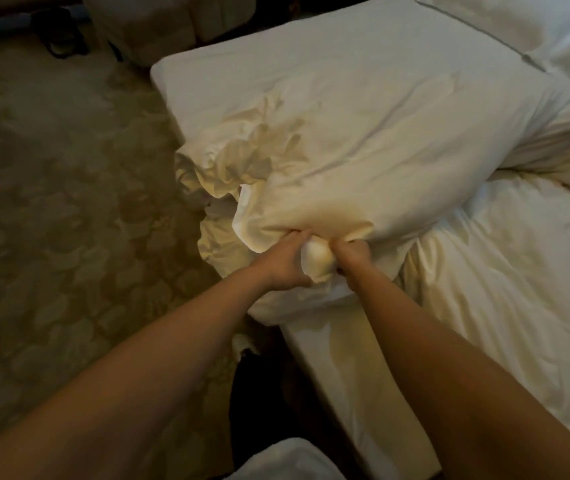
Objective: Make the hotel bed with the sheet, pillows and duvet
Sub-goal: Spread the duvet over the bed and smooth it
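At the bottom edge of the frame a scrap of white cloth (pixel 287 459) is showing, too cropped to name. Above it both forearms are reaching toward the centre, where the left hand (pixel 283 264) and right hand (pixel 349 253) are sitting close together at the near edge of the bed (pixel 363 393). Their fingers are curling tight and gripping a bunched end of the pillow (pixel 363 143) or its case; I cannot tell which. That bunch is bulging between the two fists, touching both. The rest of the pillow is lying beyond the fingers, spreading toward the upper middle of the frame, with loose crumpled fabric trailing at its left. By my reading the task is about midway. The sheet (pixel 207 84) seems to be covering the mattress, and this pillow is being dressed or shaped. The duvet (pixel 501 289) at the right is lying rumpled and unspread, and a second pillow (pixel 505 26) is lying in the upper right corner.
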`<action>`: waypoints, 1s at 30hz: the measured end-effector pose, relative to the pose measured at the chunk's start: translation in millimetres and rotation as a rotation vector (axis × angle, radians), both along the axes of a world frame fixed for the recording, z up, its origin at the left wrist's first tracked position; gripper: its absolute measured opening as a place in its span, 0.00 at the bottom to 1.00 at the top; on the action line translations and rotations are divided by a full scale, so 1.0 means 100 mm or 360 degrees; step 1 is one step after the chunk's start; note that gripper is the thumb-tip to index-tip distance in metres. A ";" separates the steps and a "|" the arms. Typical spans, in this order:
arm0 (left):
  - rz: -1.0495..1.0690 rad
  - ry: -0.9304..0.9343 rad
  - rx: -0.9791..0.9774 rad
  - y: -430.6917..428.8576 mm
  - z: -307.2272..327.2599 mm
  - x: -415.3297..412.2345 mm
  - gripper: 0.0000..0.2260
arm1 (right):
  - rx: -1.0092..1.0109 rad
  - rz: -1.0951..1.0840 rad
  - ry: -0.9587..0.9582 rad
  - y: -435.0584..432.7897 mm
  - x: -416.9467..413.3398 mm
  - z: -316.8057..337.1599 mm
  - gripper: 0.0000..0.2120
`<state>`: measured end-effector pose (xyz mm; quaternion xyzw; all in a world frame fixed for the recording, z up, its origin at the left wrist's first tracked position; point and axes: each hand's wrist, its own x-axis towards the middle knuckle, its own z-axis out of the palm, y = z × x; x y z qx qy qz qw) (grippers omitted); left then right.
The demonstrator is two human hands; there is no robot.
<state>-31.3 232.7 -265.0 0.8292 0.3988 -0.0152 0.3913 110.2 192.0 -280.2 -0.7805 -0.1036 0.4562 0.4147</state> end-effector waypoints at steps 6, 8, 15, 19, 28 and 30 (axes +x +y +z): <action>-0.0059 0.0112 0.0142 1.37 0.29 0.06 0.57 | 0.0263 0.0060 -0.0149 1.42 -0.09 0.51 0.13; -0.0030 0.0099 0.0148 1.91 0.44 0.07 0.51 | 0.0353 0.0064 -0.0169 1.94 -0.12 0.67 0.14; 0.0266 -0.0022 0.0349 3.63 1.08 -0.20 0.16 | 0.0439 0.0168 -0.0258 3.72 -0.31 1.29 0.13; 0.0324 -0.0128 0.0403 4.42 1.20 -0.35 0.14 | 0.0506 0.0118 -0.0216 4.53 -0.44 1.43 0.10; -0.0011 -0.0351 0.0697 6.75 1.40 -0.50 0.15 | 0.0691 -0.0300 -0.0310 6.57 -0.66 1.69 0.15; -0.0109 -0.0404 0.0725 7.22 1.53 -0.53 0.16 | 0.0709 -0.0416 -0.0322 6.95 -0.72 1.79 0.14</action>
